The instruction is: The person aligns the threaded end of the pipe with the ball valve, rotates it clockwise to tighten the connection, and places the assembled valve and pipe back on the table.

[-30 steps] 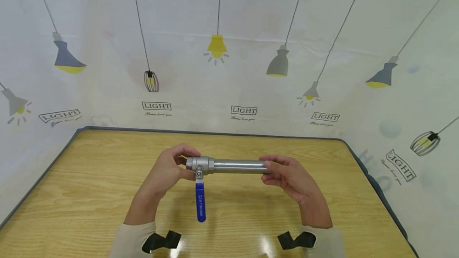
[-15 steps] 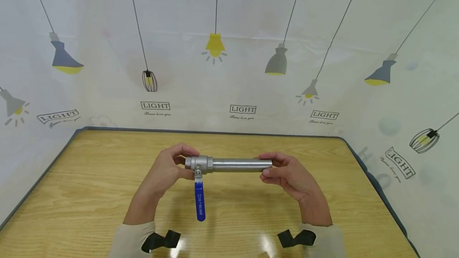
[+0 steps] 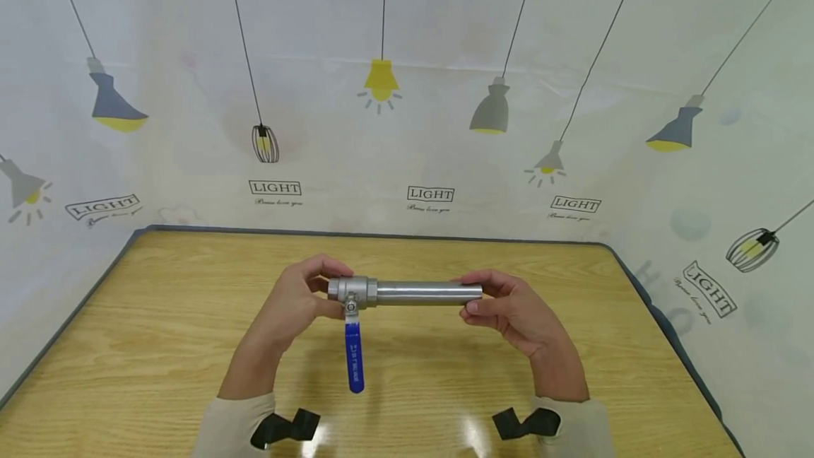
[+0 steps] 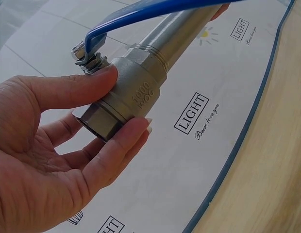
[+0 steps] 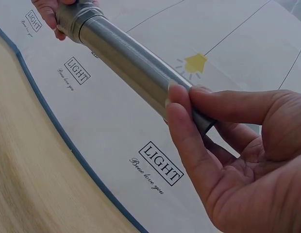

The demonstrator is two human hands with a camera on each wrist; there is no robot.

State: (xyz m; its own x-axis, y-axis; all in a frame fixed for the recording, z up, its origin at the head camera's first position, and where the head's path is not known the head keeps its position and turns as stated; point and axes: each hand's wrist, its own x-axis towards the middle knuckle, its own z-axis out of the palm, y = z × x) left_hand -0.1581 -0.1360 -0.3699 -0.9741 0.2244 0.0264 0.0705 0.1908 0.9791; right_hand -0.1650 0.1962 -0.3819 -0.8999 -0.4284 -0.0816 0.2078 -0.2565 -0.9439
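A steel ball valve (image 3: 362, 291) with a blue lever handle (image 3: 355, 359) is held up over the table, joined to a smooth metal pipe (image 3: 426, 292) that runs off to the right. My left hand (image 3: 299, 302) grips the valve body at its hexagonal end, thumb on one side and fingers on the other, as the left wrist view shows. The lever points toward me, square to the pipe. With thumb and fingers, my right hand (image 5: 238, 141) pinches the pipe's free end. The joint between valve and pipe sits inside the valve's collar, so any thread is hidden.
Below the hands lies a wood-grain table (image 3: 210, 288) with a dark edge strip. Behind and beside it hangs a pale backdrop (image 3: 331, 161) printed with lamps and lettering. Black straps (image 3: 286, 430) cross both sleeves.
Since a second ago, my right thumb has shifted down off the front of the pipe, baring its end. The view moved slightly. Over the last half second almost nothing changed.
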